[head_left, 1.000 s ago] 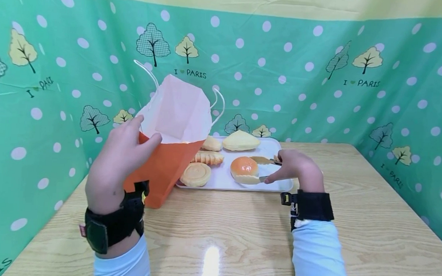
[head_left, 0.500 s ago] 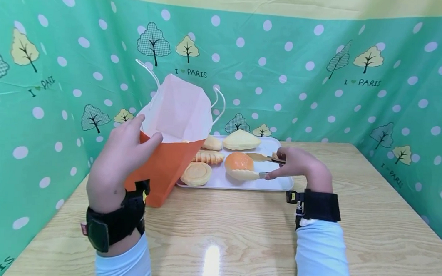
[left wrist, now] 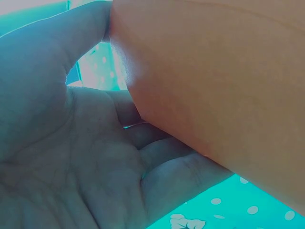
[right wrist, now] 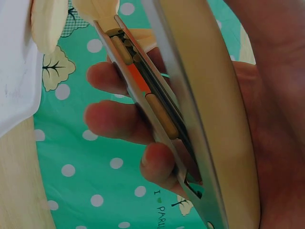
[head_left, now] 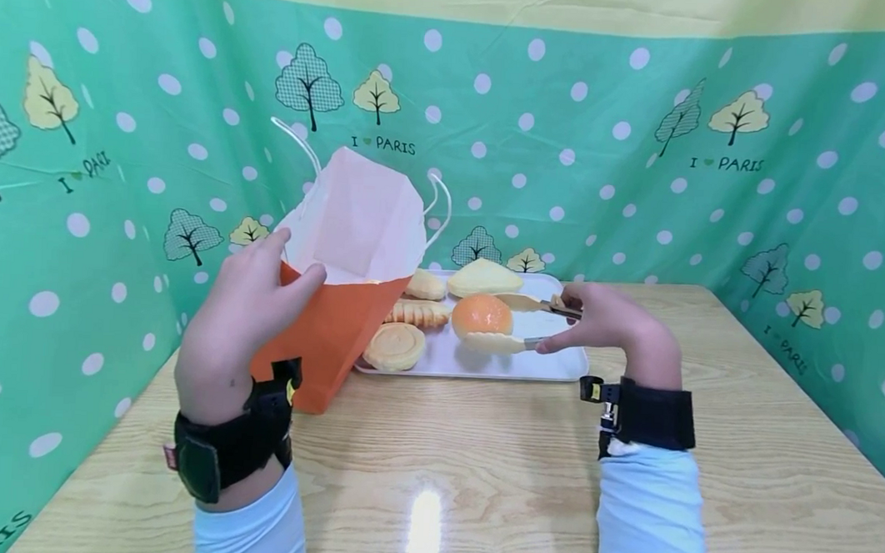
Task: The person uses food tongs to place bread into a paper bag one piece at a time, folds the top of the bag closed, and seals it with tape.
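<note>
My left hand (head_left: 237,320) grips the side of an orange paper bag (head_left: 327,329) near its rim, thumb and fingers on either side of the paper. The bag leans with its white mouth tilted toward me. In my right hand (head_left: 616,323) is a pair of tongs (right wrist: 205,114) with wooden grips and pale, broad tips. Between those tips sits a glossy round bun (head_left: 482,314), close over the white tray (head_left: 539,368). The right wrist view shows the fingers curled round the tong arms; the bun is outside that view.
On the tray lie a round swirled pastry (head_left: 395,347), a ridged bread (head_left: 420,313), a pale oval bread (head_left: 486,277) and a smaller roll (head_left: 427,285) partly behind the bag. A green dotted curtain (head_left: 612,193) encloses the wooden table (head_left: 493,463) at the back and sides.
My right hand and the tongs have moved slightly up, and the bun has shifted left and then up with them. The left hand and bag have stayed still.
</note>
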The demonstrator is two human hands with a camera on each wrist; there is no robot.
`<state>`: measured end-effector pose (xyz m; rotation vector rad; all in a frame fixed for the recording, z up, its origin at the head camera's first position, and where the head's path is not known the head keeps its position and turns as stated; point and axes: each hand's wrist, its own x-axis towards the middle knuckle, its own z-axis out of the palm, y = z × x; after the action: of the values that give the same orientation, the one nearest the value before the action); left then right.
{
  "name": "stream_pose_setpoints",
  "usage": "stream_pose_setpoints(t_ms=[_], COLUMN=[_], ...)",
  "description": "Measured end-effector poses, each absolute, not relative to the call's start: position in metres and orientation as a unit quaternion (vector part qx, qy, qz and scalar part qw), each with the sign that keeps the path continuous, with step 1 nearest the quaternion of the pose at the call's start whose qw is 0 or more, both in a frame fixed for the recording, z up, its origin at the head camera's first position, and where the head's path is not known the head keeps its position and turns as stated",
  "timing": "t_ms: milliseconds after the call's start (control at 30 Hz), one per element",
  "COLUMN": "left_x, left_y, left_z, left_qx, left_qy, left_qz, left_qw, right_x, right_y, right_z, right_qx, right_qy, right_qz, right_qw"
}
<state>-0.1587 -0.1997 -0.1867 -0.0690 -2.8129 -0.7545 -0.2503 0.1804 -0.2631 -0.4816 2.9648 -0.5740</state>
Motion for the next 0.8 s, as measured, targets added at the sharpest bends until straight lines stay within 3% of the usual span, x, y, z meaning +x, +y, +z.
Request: stream_pose_setpoints(t_ms=[800], left_x=[-0.158], left_y=[-0.201], left_z=[-0.189], left_qx=[-0.026], left_qy=[-0.959], left_qz=[-0.257], left_qw=[0.117], right_x=[-0.234], right_y=[0.19], right_z=[-0.249], right_qx=[-0.153], right_qy=[0.973], right_qz=[-0.17], right_qw=[0.011])
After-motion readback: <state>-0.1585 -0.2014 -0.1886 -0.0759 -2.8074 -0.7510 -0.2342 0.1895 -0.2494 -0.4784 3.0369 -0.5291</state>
